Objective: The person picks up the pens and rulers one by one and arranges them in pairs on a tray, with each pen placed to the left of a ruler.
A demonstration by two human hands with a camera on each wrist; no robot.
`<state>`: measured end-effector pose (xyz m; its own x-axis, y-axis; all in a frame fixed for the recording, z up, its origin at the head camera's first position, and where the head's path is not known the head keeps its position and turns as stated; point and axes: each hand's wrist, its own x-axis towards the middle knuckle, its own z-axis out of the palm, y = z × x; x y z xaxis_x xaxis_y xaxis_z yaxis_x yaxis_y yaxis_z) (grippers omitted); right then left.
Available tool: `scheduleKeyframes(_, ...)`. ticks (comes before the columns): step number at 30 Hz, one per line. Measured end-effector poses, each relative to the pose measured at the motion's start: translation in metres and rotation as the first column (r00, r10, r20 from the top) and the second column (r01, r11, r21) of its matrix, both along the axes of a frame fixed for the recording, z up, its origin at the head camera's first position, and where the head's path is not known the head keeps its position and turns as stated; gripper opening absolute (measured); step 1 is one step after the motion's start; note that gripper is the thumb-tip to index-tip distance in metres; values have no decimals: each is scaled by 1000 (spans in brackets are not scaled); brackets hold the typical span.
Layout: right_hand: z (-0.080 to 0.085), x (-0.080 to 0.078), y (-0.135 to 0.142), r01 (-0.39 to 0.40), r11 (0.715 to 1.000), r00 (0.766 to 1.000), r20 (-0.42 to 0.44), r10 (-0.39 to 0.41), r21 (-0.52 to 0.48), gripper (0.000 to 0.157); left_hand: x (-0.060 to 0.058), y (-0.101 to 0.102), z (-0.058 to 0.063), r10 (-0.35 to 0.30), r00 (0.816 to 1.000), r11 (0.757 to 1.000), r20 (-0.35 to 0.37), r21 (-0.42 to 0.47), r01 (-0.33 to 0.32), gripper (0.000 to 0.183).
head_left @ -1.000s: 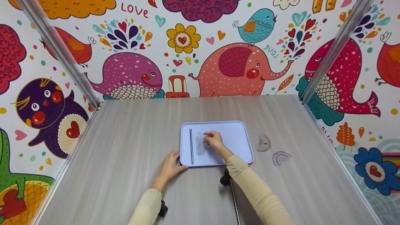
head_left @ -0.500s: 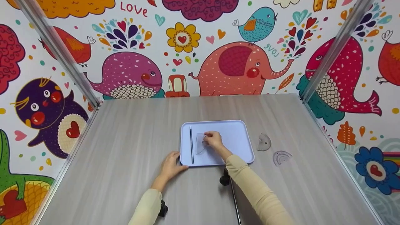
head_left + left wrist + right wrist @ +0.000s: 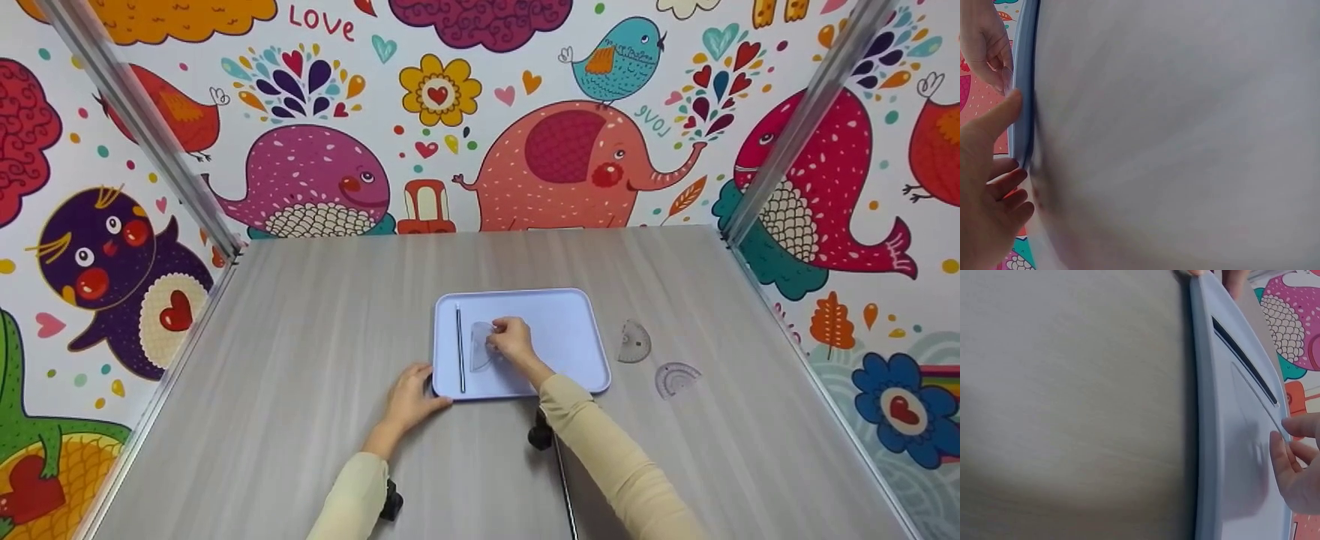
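Note:
A pale lavender tray (image 3: pixel 561 315) lies on the table, and my left hand (image 3: pixel 409 397) holds its front left corner, thumb at the front rim and fingers along the left side. Inside the tray my right hand (image 3: pixel 512 341) pinches a clear half-round protractor (image 3: pixel 478 352) at its far end, between thumb and fingertips. In the right wrist view, the protractor's straight edge (image 3: pixel 1257 395) runs beside a slim dark pencil-like stick (image 3: pixel 1244 360). That stick lies lengthwise near the tray's left side. Part of the protractor is behind the right hand.
Two more clear protractors lie on the table right of the tray: one greyish (image 3: pixel 634 342), one purplish (image 3: pixel 676 380). Cartoon-printed walls (image 3: pixel 420 165) and metal posts (image 3: pixel 776 139) border the wood-grain table (image 3: pixel 315 322). A black wrist-camera mount (image 3: pixel 540 436) sits under the right sleeve.
My right hand has come slightly nearer with the protractor, still pinching it inside the tray. The left hand and the tray stay in place.

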<state>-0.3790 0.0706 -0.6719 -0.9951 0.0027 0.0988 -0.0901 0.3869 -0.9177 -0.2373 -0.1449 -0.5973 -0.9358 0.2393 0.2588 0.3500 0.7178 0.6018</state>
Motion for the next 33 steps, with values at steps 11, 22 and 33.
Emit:
scheduleKeyframes(11,-36,-23,-1,17,948,991,-133,27,317,51,-1,0,0,-10,1000,1000,-17,3,10,62)
scheduleKeyframes(22,103,74,-15,-1,831,989,-123,84,556,64,-2,1,0,-10,1000,1000,5,11,10,64)
scheduleKeyframes(33,113,105,-4,43,600,959,-202,199,799,95,-1,-1,-1,-16,1000,1000,-16,8,16,62)
